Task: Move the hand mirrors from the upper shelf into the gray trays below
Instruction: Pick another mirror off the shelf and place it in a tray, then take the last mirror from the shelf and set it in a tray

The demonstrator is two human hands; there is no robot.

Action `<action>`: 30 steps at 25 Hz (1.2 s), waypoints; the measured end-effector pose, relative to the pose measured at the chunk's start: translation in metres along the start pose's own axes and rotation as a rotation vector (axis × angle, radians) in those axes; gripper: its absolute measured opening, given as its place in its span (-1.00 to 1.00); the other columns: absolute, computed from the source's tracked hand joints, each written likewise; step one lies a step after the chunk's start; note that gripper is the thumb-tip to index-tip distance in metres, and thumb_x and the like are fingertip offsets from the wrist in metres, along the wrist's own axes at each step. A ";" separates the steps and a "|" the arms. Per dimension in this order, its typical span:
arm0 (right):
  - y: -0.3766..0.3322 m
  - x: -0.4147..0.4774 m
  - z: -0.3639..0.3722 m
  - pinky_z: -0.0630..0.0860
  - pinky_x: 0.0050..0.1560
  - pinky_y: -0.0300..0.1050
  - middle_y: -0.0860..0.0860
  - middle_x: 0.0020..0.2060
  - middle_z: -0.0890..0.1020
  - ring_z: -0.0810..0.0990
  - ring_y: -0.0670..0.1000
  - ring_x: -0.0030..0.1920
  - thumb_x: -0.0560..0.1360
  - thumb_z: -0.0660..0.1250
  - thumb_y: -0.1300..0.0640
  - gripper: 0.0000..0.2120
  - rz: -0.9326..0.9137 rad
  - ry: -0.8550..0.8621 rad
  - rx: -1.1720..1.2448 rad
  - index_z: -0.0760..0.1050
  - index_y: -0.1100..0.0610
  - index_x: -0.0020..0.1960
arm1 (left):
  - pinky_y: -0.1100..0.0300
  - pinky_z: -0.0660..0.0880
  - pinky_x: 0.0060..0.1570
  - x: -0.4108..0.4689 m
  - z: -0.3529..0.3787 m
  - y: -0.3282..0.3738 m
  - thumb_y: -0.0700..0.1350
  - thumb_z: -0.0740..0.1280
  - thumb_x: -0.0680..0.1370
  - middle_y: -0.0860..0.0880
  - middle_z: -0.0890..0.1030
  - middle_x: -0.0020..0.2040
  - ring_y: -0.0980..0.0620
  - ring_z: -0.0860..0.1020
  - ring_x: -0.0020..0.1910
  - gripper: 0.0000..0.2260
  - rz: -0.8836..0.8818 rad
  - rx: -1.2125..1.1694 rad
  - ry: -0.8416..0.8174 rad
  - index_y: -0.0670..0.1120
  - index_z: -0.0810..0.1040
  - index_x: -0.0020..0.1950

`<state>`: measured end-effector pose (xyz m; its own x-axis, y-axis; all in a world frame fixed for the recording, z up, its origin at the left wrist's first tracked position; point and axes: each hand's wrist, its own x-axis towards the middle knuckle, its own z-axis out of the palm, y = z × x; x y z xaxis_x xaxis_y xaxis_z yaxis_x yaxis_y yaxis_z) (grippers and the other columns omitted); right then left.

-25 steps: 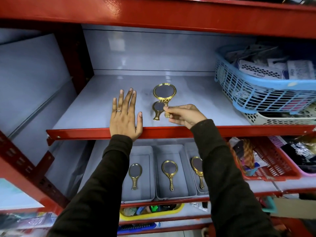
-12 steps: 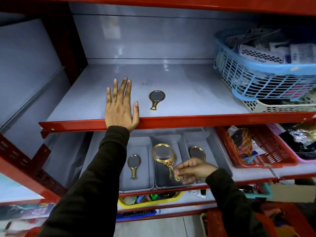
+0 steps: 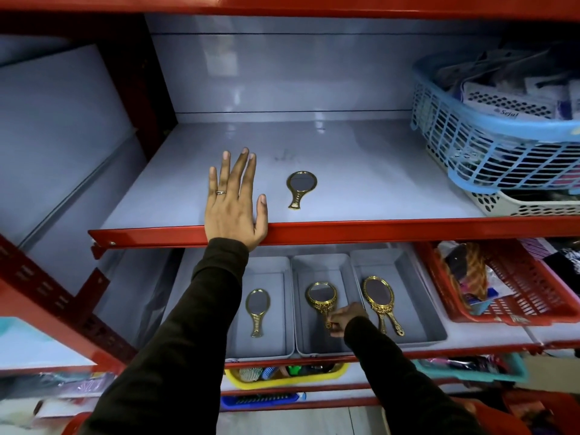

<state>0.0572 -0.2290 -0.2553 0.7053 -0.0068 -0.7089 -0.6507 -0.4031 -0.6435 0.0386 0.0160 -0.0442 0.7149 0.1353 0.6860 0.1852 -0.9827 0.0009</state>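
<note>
One small gold hand mirror lies on the gray upper shelf, a little right of my left hand, which rests flat and open on the shelf's red front edge. Below stand three gray trays side by side. The left tray holds one gold mirror. In the middle tray my right hand pinches the handle of a round gold mirror that lies low in the tray. The right tray holds gold mirrors, two handles showing.
A blue mesh basket full of packets sits on a white basket at the upper shelf's right. A red basket stands right of the trays. A yellow tray and blue items lie on lower shelves. Red uprights frame the left.
My right hand carried the round gold mirror from the upper shelf down into the middle tray. The left hand stayed flat on the shelf edge.
</note>
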 end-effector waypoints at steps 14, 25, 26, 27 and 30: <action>-0.198 -0.192 -0.030 0.64 -0.17 -0.13 0.08 -0.32 0.72 0.68 0.01 -0.34 0.36 0.53 0.10 -0.84 -0.860 0.203 0.013 0.69 0.21 -0.20 | -0.04 -0.06 0.55 -0.001 -0.005 0.002 0.05 0.07 0.52 -0.06 0.10 0.59 -0.10 0.00 0.59 -0.36 -0.017 -0.004 -0.025 -0.11 0.08 0.59; -0.266 -0.134 0.009 0.60 0.02 -0.09 0.12 -0.01 0.67 0.68 0.14 0.04 0.35 0.51 0.07 -0.62 -0.547 0.405 -0.580 0.56 0.21 0.10 | -0.02 -0.11 0.54 0.000 -0.004 0.000 0.06 0.11 0.52 -0.07 0.06 0.60 -0.10 -0.01 0.59 -0.33 -0.017 0.003 -0.043 -0.10 0.05 0.59; -0.266 -0.133 0.005 0.62 0.04 -0.08 0.13 -0.07 0.68 0.69 0.14 -0.02 0.31 0.55 0.09 -0.62 -0.520 0.335 -0.512 0.55 0.24 0.03 | -0.02 -0.11 0.54 0.000 -0.004 0.000 0.06 0.12 0.52 -0.07 0.07 0.60 -0.10 -0.01 0.59 -0.33 -0.015 0.001 -0.041 -0.10 0.05 0.59; -0.264 -0.133 0.001 0.64 0.05 -0.03 0.16 -0.12 0.68 0.69 0.14 -0.10 0.28 0.58 0.15 -0.66 -0.494 0.241 -0.390 0.54 0.28 -0.07 | -0.01 -0.11 0.54 -0.001 -0.004 0.001 0.05 0.12 0.51 -0.07 0.07 0.59 -0.10 0.00 0.59 -0.33 -0.012 -0.003 -0.039 -0.11 0.06 0.59; -0.254 -0.141 -0.010 0.69 -0.07 0.01 0.23 -0.22 0.67 0.65 0.08 -0.27 0.32 0.54 0.35 -0.79 -0.425 -0.004 -0.093 0.52 0.34 -0.17 | -0.01 -0.11 0.55 -0.001 -0.005 0.001 0.04 0.13 0.51 -0.06 0.07 0.59 -0.10 -0.01 0.59 -0.34 -0.009 -0.015 -0.032 -0.11 0.07 0.59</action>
<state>0.1252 -0.1347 0.0109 0.9038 0.1806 -0.3880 -0.2749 -0.4501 -0.8496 0.0352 0.0139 -0.0412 0.7348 0.1480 0.6619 0.1818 -0.9832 0.0180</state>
